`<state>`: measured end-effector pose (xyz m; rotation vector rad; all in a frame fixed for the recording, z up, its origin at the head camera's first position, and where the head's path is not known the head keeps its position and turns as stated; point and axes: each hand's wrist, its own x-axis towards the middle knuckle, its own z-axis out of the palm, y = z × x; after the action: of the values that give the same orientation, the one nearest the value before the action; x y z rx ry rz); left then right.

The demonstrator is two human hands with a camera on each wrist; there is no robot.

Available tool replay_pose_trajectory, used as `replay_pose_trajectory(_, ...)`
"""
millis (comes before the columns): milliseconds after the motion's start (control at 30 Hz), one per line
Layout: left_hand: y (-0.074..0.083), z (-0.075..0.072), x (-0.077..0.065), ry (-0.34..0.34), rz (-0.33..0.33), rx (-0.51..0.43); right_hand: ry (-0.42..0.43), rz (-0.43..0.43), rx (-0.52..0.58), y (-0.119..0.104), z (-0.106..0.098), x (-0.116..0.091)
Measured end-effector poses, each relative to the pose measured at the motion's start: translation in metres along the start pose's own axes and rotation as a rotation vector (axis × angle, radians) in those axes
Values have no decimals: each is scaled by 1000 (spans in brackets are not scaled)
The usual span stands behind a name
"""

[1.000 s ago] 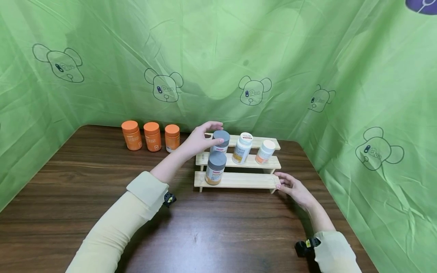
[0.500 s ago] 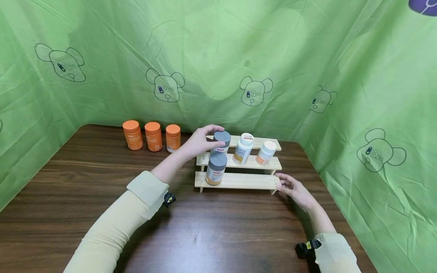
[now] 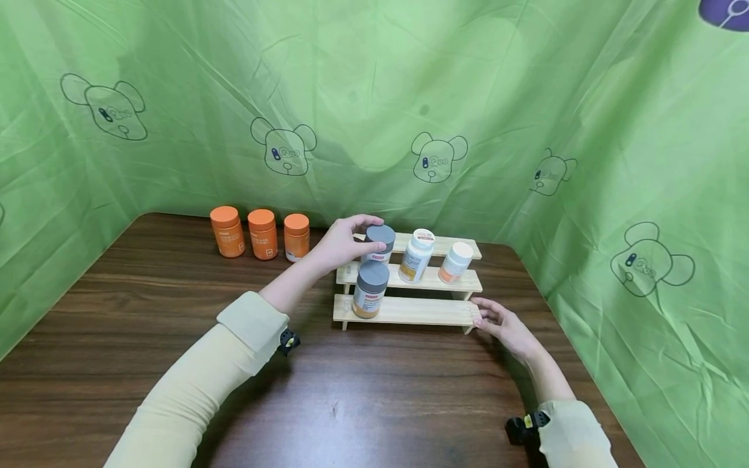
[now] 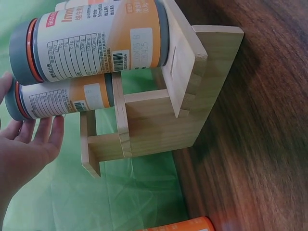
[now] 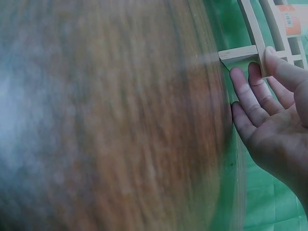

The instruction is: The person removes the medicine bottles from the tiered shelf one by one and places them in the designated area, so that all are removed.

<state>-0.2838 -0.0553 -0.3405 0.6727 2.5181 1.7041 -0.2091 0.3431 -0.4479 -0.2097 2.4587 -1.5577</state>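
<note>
Gripping two-handed
Our left hand is half-curling round the rear grey-lidded jar, at eleven o'clock on the wooden rack; our right hand is pinching its four-o'clock end, probably bracing it.

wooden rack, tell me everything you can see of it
The wooden rack stands upright on the dark table: three pale planks stepping up toward the back, on wooden side supports. The front plank bears one gray-lidded bottle; the middle plank bears another gray bottle, a taller white bottle and a shorter one. The right hand appears to hold its right front end.
</note>
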Motion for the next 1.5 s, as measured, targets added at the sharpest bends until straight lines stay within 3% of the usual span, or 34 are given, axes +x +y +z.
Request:
replay_pose_trajectory(567, 13, -13, 2, 32, 16, -27, -1, -14, 15, -1, -1, -2)
replay_pose_trajectory(933, 24, -27, -5, 72, 6, 9, 4, -21, 23, 1, 0, -2)
replay_pose_trajectory(1500, 41, -50, -24, 76, -17, 12, -10, -42, 26, 0, -1, -1)
